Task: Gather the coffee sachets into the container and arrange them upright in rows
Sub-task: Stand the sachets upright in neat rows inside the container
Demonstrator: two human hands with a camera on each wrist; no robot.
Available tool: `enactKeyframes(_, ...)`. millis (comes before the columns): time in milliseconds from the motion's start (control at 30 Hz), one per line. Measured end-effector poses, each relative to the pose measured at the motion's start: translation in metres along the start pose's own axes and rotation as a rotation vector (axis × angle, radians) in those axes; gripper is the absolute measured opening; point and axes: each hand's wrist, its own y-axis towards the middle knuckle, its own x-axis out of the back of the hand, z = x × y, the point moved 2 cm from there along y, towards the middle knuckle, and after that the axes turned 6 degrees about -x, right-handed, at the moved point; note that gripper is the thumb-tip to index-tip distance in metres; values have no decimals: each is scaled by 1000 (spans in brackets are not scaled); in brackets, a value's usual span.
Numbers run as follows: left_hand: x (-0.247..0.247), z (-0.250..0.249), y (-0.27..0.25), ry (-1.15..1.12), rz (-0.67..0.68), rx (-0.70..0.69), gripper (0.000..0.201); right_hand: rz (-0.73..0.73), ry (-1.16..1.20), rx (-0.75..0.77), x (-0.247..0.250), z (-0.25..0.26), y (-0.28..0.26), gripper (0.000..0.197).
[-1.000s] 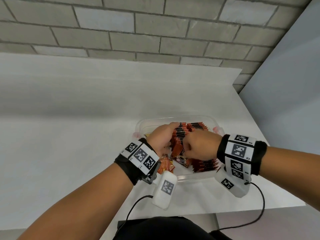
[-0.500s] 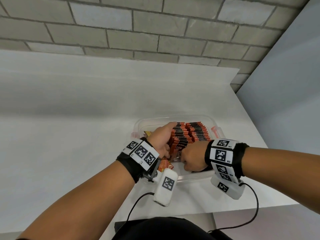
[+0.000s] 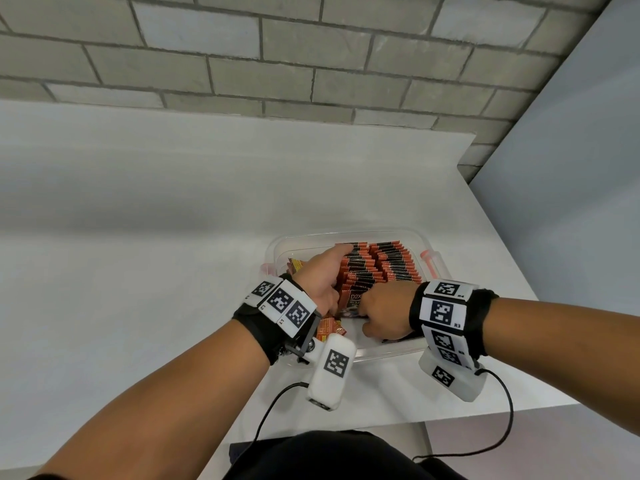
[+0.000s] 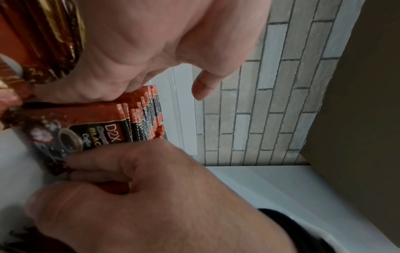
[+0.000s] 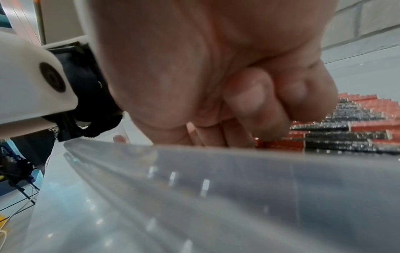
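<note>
Right hand (image 3: 382, 311) fingers curled onto front sachet (image 4: 86, 135), left hand (image 3: 322, 277) flat against upright sachet row (image 3: 360, 268), inside clear container (image 3: 429, 247), white table (image 3: 138, 271).

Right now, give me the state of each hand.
Left hand: open, pressed flat against the side of the upright sachet row.
Right hand: fingers curled, pinching the front sachet of that row.

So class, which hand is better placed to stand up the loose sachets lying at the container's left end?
Left hand: it lies next to the loose gold-orange sachets in the clear plastic container. The right hand pinches a red-black sachet.
</note>
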Motion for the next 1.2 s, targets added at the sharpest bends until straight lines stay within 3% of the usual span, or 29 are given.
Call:
enactKeyframes(667,4,8,12,-56,60,142,35,-50,88,-13,-1,-2,1,29)
enactKeyframes(833,6,9,13,-49,77,148,56,-42,114,-22,-2,-2,1,30)
enactKeyframes(1200,10,7,11,-46,70,139,35,-64,196,25,2,-5,-5,32)
